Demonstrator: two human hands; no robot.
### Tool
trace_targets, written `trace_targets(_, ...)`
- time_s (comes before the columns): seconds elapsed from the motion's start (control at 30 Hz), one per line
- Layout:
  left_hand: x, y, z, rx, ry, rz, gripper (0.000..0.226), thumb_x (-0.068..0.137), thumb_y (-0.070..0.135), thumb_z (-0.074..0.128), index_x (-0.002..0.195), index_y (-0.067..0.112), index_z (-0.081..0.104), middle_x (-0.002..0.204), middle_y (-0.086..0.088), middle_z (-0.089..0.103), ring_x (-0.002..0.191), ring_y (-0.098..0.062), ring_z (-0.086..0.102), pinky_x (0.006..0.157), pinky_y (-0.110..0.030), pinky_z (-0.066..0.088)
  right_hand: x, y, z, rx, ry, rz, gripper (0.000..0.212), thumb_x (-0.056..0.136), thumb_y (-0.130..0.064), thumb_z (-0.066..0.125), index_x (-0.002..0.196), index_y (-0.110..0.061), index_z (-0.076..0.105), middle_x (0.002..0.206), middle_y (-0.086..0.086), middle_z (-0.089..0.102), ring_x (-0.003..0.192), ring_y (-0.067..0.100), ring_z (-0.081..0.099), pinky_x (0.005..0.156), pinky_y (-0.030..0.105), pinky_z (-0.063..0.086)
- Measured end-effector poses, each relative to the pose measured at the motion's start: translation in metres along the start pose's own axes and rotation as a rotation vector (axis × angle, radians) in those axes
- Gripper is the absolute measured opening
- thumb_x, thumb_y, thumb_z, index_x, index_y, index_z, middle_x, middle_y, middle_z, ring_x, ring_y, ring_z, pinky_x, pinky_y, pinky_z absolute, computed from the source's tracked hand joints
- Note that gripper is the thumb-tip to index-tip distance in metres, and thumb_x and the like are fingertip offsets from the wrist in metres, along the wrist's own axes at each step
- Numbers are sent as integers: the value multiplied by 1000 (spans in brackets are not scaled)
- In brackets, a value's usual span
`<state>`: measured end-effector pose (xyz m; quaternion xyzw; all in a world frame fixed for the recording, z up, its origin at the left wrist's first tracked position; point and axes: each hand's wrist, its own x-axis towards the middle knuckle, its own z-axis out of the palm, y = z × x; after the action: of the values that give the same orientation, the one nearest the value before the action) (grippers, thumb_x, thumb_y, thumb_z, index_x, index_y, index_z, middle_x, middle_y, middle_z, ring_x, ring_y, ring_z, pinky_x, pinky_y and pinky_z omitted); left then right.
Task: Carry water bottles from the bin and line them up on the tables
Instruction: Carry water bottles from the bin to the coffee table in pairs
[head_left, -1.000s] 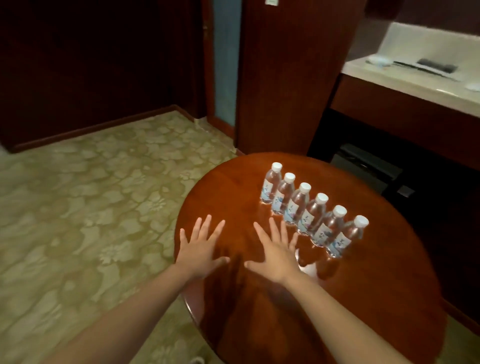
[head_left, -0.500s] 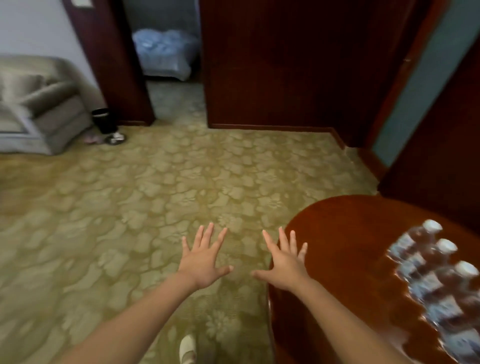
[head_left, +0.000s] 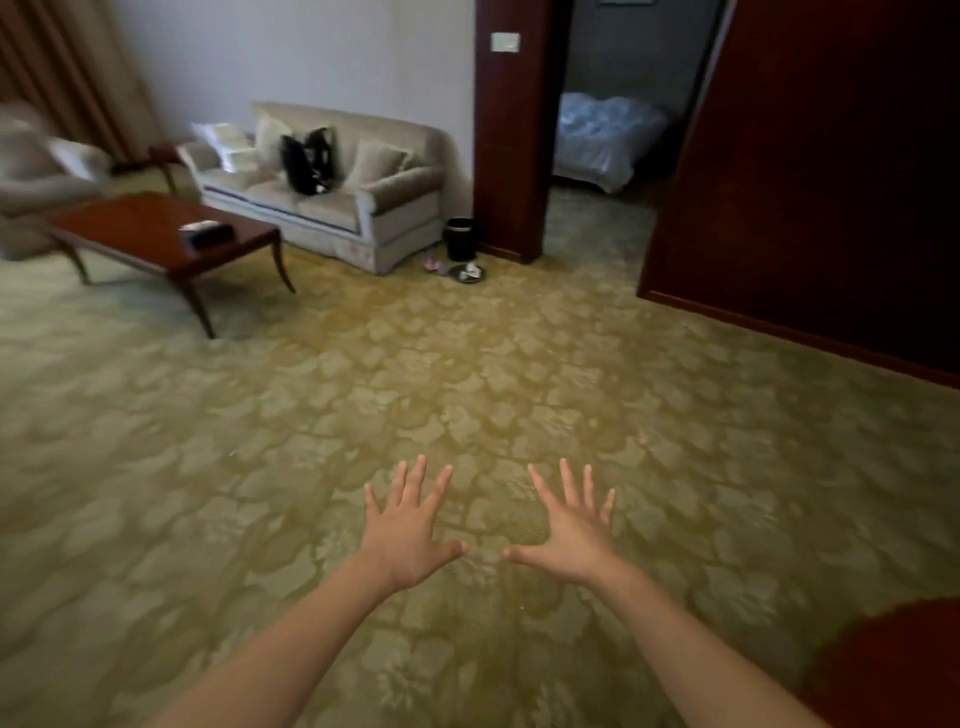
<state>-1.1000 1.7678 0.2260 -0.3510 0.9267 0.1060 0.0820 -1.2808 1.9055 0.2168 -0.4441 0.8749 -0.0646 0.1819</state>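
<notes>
My left hand (head_left: 408, 532) and my right hand (head_left: 569, 530) are stretched out in front of me over the patterned carpet, palms down, fingers spread, holding nothing. Only a curved edge of the round wooden table (head_left: 893, 670) shows at the bottom right corner. No water bottles and no bin are in view. A low rectangular wooden coffee table (head_left: 140, 234) stands at the far left with a dark box (head_left: 205, 232) on it.
A beige sofa (head_left: 332, 192) with a black bag (head_left: 306, 161) lines the far wall. A small black waste bin (head_left: 460, 238) stands by a dark wooden door frame (head_left: 511, 145). A doorway shows a bed (head_left: 605, 137). Dark wood panelling (head_left: 810, 171) fills the right.
The view has swung left, away from the round table. The row of bottles has left the frame, and the sofa and coffee table have come into view. Both hands stay open and empty.
</notes>
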Motion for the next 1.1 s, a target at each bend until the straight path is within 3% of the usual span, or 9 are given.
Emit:
trace_targets(0.37, -9, -244, -31, -99, 97, -377, 98, 85, 74, 44, 152, 39, -18, 160, -1, -28, 147, -25, -26, 115, -63, -10, 137, -247, 33, -87, -72, -355, 120, 67, -82, 61, 155, -44, -11, 163, 7, -26, 146, 35, -31, 113, 63, -17)
trace_targets(0.77, -33, -406, -47, -242, 140, -769, 98, 84, 75, 45, 152, 40, -16, 160, 0, -29, 147, -23, -27, 115, -62, -12, 232, -457, 73, -187, -201, -747, 117, 70, -80, 61, 153, -46, -14, 162, 5, -30, 143, 34, -37, 114, 62, -21)
trace_targets(1.1, 64, -535, -83, -291, 183, -972, 97, 86, 71, 47, 152, 40, -17, 159, 1, -30, 146, -22, -29, 115, -61, -15, 386, -598, 77, -262, -258, -954, 116, 72, -77, 61, 154, -44, -15, 161, 6, -31, 143, 35, -38, 114, 63, -19)
